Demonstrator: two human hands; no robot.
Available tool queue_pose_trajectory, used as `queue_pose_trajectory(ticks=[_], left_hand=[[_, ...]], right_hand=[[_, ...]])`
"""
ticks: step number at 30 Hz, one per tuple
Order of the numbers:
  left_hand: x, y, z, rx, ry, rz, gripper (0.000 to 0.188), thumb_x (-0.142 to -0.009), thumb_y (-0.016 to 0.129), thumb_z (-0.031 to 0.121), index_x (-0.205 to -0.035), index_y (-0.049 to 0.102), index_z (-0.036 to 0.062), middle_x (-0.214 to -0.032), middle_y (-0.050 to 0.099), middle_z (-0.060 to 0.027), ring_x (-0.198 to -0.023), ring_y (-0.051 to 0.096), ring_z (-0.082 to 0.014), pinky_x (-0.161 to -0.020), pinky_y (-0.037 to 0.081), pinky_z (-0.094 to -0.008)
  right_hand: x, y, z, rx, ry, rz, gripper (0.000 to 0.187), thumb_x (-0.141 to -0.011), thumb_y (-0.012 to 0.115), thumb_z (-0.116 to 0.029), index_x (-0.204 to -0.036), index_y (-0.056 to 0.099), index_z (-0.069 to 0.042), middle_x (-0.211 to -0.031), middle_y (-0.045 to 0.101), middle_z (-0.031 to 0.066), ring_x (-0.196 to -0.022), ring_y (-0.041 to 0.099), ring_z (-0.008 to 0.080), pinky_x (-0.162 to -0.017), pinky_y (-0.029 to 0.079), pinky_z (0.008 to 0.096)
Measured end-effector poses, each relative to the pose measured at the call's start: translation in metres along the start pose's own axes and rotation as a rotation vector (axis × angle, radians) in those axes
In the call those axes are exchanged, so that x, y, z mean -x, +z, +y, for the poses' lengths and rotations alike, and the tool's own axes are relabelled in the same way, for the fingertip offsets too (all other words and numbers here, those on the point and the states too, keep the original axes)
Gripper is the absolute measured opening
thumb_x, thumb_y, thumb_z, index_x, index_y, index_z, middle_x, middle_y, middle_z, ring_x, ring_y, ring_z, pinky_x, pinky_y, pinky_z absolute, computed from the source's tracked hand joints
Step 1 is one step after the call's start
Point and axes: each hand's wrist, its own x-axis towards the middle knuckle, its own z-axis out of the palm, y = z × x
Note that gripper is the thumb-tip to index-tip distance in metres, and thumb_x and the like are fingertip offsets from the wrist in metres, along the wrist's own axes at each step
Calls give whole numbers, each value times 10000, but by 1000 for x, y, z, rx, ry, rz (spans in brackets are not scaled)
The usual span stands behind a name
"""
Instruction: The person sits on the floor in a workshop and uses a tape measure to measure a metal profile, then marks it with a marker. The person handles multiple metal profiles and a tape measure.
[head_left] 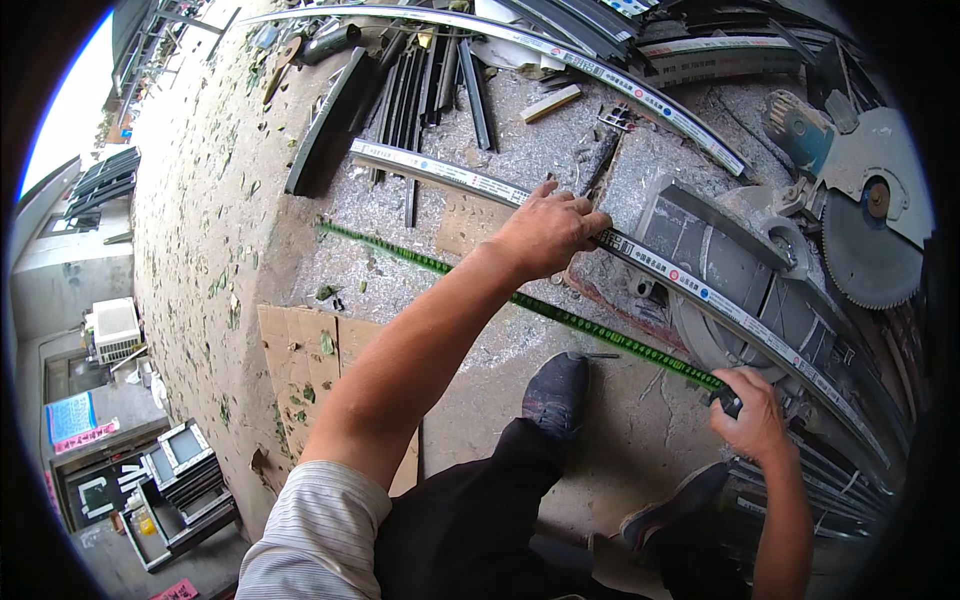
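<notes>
My left hand (553,232) is closed around the middle of a long metal profile (690,285) that carries a printed protective film. The profile runs from the upper left across the bed of a miter saw (715,240) toward the lower right. In my right hand (750,415) is the dark case of a tape measure, mostly hidden by the fingers. Its green tape (590,328) stretches out to the far left, below the profile and roughly alongside it. The saw's round toothed blade (872,245) stands raised to the right of the profile.
Dark cut profiles (410,95) lie in a heap beyond my left hand. Another long film-covered profile (600,72) arcs across the back. A wooden block (550,104) and flattened cardboard (300,350) lie on the ground. More profiles (800,490) are stacked beside my right forearm.
</notes>
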Motion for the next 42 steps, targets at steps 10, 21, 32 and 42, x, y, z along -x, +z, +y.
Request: queue_pose_trajectory(ticks=[10,21,32,42], left_hand=[[-2,-15,-1,33,-33,-65,419,-1010,734,344,-1379,661,158,-1206,712,-90,-1264,661,-308,-1251,349,-585],[-6,-30,7,189,-94,-123,763,-1059,466,726,-1431,654,87,-1291,701,-186,-1366,613,-364,-1304,233,-658],[-3,-37,13,45,8,-75,727,-882,819,571,-1414,660,102,-1263,713,-141,-1305,644,-331,-1275,313,-610],[-8,-12,6,-53,8,33,403,-925,827,296,-1274,700,141,-1119,727,-80,-1173,703,-296,-1170,441,-527]], right_hand=[[-33,-17,0,-24,-25,55,385,-816,732,-81,-1189,722,15,-1087,725,219,-1009,707,423,-934,560,447],[-47,-27,13,20,-38,105,373,-836,700,-77,-1191,702,38,-1061,710,247,-953,713,427,-872,559,435],[-58,-33,18,-69,15,108,380,-838,707,-87,-1194,705,47,-978,689,226,-818,689,342,-783,543,402],[-63,-39,18,-73,2,79,366,-855,710,-102,-1183,707,60,-969,695,231,-834,696,339,-795,539,397]])
